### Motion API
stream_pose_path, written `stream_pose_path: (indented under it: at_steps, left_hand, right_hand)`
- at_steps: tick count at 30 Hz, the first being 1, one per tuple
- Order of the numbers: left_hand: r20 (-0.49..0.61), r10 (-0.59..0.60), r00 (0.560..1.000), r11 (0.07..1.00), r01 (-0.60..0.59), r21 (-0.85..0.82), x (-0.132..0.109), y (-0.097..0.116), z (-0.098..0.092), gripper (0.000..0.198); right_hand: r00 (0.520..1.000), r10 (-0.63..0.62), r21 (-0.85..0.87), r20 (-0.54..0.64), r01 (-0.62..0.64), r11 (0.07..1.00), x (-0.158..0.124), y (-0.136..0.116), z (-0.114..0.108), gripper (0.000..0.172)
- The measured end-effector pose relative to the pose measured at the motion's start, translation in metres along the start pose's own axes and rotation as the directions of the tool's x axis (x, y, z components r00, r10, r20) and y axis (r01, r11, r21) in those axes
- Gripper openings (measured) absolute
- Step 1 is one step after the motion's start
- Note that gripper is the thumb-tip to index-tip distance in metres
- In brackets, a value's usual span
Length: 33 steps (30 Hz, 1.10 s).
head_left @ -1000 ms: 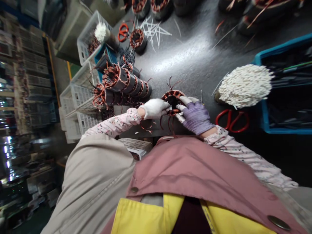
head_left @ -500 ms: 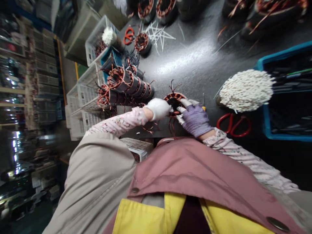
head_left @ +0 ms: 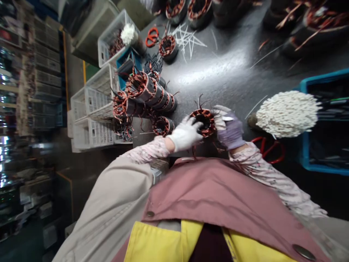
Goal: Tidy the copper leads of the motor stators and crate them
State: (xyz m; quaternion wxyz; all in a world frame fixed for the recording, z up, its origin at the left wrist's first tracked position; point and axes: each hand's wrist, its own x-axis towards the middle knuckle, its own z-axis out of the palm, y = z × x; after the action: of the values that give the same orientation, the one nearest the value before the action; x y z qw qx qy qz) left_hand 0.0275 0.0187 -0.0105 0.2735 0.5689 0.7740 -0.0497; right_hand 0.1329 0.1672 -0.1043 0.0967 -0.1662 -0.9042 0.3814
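A motor stator (head_left: 209, 125) with copper windings stands on the dark bench before me, its open bore facing up and lead wires sticking out at the far and near sides. My left hand (head_left: 188, 135), in a white glove, grips its left side, with fingers over the rim at the bore. Against the right side rests my right hand (head_left: 230, 128), its palm wrapped in purple and its fingertips in white; the fingers curl round the outer wall. Whether a small white strip by those fingers is loose or part of the glove, I cannot tell.
Left of my hands lie stacked stators (head_left: 152, 91), with a single stator (head_left: 163, 126) nearer. White plastic baskets (head_left: 94, 98) stand beyond. At right are a bundle of white sticks (head_left: 287, 113), red-handled scissors (head_left: 268, 149) and a blue crate (head_left: 305, 138). White strips (head_left: 188, 38) lie farther back.
My left hand's fingers have spread over the stator's left rim. My right hand has shifted from the top rim to the outer right side. The view has shifted slightly.
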Motion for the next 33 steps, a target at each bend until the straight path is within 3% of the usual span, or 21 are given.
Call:
stream_pose_path:
  at_steps: [4, 6, 8, 11, 14, 16, 18, 21, 23, 25, 29, 33]
  left_hand:
    - [-0.023, 0.128, 0.992, 0.982, -0.123, 0.145, 0.018, 0.015, 0.034, 0.038]
    - [0.009, 0.237, 0.971, 0.965, -0.236, 0.117, 0.028, 0.012, 0.040, 0.033]
    - [0.040, 0.275, 0.961, 0.959, -0.277, 0.054, 0.036, 0.005, 0.041, 0.029]
    - [0.057, 0.170, 0.984, 0.985, -0.168, -0.038, 0.039, -0.007, 0.034, 0.035]
    - [-0.004, 0.217, 0.976, 0.964, -0.214, -0.158, 0.022, -0.019, 0.018, 0.030]
    - [-0.092, 0.239, 0.967, 0.934, -0.255, -0.251, -0.004, -0.028, 0.007, 0.028]
    - [-0.127, 0.137, 0.982, 0.944, -0.168, -0.283, -0.036, -0.038, -0.001, 0.030]
    - [-0.060, -0.140, 0.988, 0.981, 0.130, -0.146, -0.078, -0.054, 0.001, 0.032]
    - [-0.023, -0.329, 0.944, 0.944, 0.328, -0.031, -0.092, -0.068, 0.011, 0.034]
    - [0.023, -0.448, 0.894, 0.894, 0.448, 0.032, -0.092, -0.082, 0.027, 0.037]
    - [0.082, -0.497, 0.864, 0.867, 0.490, 0.090, -0.079, -0.098, 0.049, 0.040]
    - [0.045, -0.520, 0.853, 0.854, 0.516, 0.071, -0.082, -0.093, 0.049, 0.039]
  right_hand:
    - [0.970, 0.192, -0.001, 0.147, -0.194, 0.981, 0.053, -0.010, 0.022, 0.039]
    - [0.944, 0.261, -0.063, 0.204, -0.253, 0.965, 0.068, -0.016, 0.028, 0.031]
    - [0.929, 0.300, -0.027, 0.217, -0.301, 0.953, 0.070, -0.020, 0.025, 0.027]
    - [0.930, 0.357, 0.316, 0.092, -0.367, 0.875, 0.054, -0.020, 0.005, 0.033]
    - [0.840, 0.530, 0.624, -0.118, -0.352, 0.697, 0.028, -0.018, -0.017, 0.037]
    - [0.809, 0.568, 0.662, -0.151, -0.343, 0.666, 0.010, -0.015, -0.025, 0.033]
    - [0.848, 0.520, 0.594, -0.099, -0.369, 0.715, -0.007, -0.011, -0.026, 0.030]
    - [0.907, 0.420, 0.398, -0.028, -0.376, 0.837, -0.030, -0.005, -0.019, 0.030]
    - [0.933, 0.358, 0.271, -0.028, -0.337, 0.902, -0.039, -0.001, -0.014, 0.033]
    - [0.958, 0.282, 0.140, -0.057, -0.272, 0.952, -0.042, 0.001, -0.010, 0.034]
    - [0.993, 0.103, -0.214, -0.055, -0.112, 0.970, -0.029, -0.010, -0.004, 0.032]
    - [0.993, 0.034, -0.408, 0.111, 0.014, 0.913, -0.013, -0.023, 0.013, 0.027]
